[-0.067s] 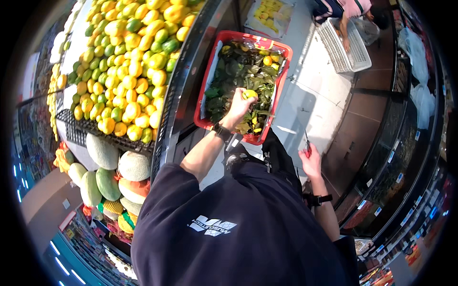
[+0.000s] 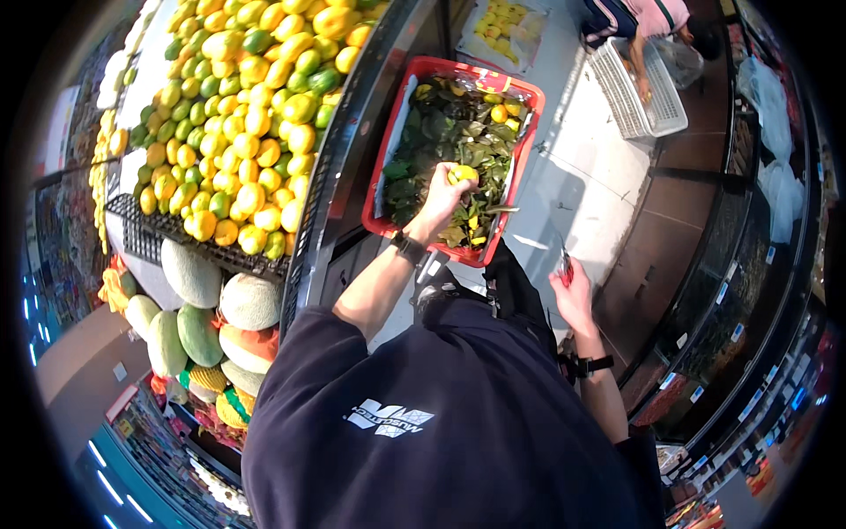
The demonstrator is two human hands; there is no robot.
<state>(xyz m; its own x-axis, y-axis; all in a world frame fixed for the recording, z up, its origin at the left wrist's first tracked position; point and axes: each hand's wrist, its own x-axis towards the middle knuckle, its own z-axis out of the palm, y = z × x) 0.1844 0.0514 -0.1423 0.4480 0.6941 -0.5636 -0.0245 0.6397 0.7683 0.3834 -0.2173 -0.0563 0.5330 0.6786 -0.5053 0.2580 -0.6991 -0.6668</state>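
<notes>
Over red crate [image 2: 381, 198] | left hand [image 2: 441, 198] grips yellow fruit [image 2: 462, 173] | right hand [image 2: 571, 295] closed on clippers [image 2: 564, 263]

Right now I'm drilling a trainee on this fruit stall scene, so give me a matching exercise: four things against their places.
Things:
1. left hand
2. right hand
3. melons
4. white basket

Places:
A. top right, on the floor
B. below the citrus display
C. over the red crate of leaves, holding a yellow fruit
D. right of the crate, holding a small tool

Pairs: 1-C, 2-D, 3-B, 4-A

Heaped yellow-green citrus display [image 2: 247, 115], melons [image 2: 220, 309] below it, white basket [image 2: 639, 97] on the floor.
</notes>
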